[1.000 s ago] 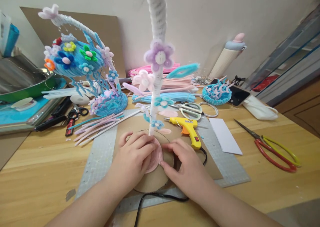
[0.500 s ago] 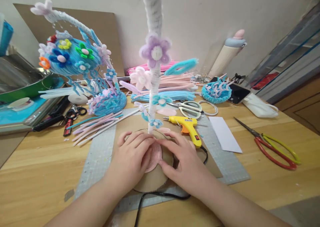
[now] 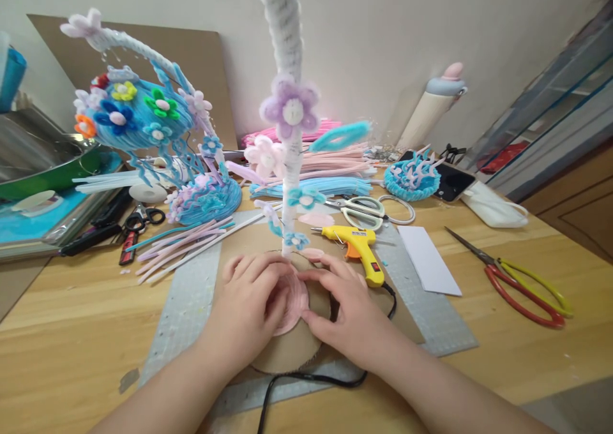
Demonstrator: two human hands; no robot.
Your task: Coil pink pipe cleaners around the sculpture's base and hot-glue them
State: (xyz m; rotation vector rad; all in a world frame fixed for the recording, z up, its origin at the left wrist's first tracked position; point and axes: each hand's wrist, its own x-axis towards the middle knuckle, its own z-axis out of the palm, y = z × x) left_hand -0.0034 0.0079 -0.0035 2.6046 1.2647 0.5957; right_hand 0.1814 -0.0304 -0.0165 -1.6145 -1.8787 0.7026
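Note:
A pink coiled disc point(image 3: 294, 306) lies on a round cardboard base point(image 3: 287, 352), between my two hands. My left hand point(image 3: 253, 300) rests over the disc's left part, fingers bent and pressed on it. At its right edge, my right hand point(image 3: 347, 306) holds the disc with thumb and fingers bent around the rim. Behind them rises a white wrapped stem point(image 3: 292, 150) bearing a purple flower point(image 3: 290, 110), a pink flower point(image 3: 265, 156), blue flowers point(image 3: 306, 198) and a turquoise leaf point(image 3: 340, 136). Its foot meets the base near my fingertips.
A yellow glue gun point(image 3: 361, 249) with a black cord lies right of the stem. Farther right are white paper point(image 3: 430, 260) and red-yellow scissors point(image 3: 522, 290). Pipe cleaners point(image 3: 330, 166) lie behind; a flowered blue craft point(image 3: 158, 112) stands back left. Beneath is a grey mat point(image 3: 167, 319).
The stem's upper part has tilted or shifted slightly left, and the whole view has moved a little. Both hands stay on the pink disc in nearly the same pose.

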